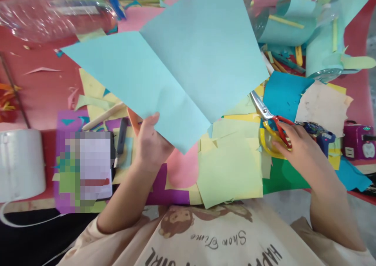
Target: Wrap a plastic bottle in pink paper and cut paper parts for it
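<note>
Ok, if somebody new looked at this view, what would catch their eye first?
Most likely the big folded light-blue sheet filling the upper middle, its near edge held by the left hand. Next, right of centre, come the scissors with red and yellow handles, held in the right hand. The purple box at the far right also stands out.

Passage: low over pale-green sheets [232, 168], surface's [44, 93] near edge. Obstacles: raised light-blue sheet [202, 54], middle; clear bottle [61, 21], toward far-left corner.
</note>
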A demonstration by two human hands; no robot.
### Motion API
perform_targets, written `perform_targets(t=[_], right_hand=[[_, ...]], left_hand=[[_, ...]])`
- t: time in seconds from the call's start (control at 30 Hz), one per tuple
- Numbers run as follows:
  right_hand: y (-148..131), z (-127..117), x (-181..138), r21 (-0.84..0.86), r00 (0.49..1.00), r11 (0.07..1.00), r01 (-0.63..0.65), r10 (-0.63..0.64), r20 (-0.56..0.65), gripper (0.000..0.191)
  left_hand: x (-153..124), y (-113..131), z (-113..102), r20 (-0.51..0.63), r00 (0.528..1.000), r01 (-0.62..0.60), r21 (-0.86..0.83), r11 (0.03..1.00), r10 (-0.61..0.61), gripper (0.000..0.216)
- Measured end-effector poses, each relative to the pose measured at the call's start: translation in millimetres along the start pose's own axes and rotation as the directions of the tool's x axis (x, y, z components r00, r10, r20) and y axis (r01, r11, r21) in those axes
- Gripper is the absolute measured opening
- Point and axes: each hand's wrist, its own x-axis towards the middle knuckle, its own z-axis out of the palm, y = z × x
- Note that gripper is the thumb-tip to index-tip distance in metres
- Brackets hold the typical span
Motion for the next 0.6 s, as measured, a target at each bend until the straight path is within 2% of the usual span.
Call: perform_targets(t=[0.13, 0.23, 0.43, 0.5, 0.6], right_hand=[[-5, 3, 7, -0.073, 0.998, 0.996, -0.059, 0.061, 0.029, 0.057], [-6, 1, 13, -0.094, 0.996, 0.994, -0.058, 0.063, 0.055, 0.065], [-3, 0, 19, -0.148, 0.995, 0.989, 0.019, -0.004, 0.100, 0.059], [-4, -1, 18, -0.125, 0.993, 0.992, 0.027, -0.012, 0.113, 0.058], [-5, -7, 16, -0.080, 0.992, 0.997, -0.001, 0.011, 0.127, 0.057]], left_hand=[[-2, -1, 1, 0.008, 0.999, 0.054, -0.006, 0.999, -0.054, 0.031], [-3, -2, 3, 0.041, 0.998, 0.040, -0.041, 0.998, -0.038, 0.031], [-2, -7, 2, 0.022, 0.991, -0.135, -0.017, 0.991, 0.136, 0.041], [-2, -7, 2, 0.022, 0.993, -0.116, -0.017, 0.993, 0.116, 0.040], [-4, -3, 3, -0.002, 1.000, 0.000, -0.043, 0.999, 0.000, 0.032]])
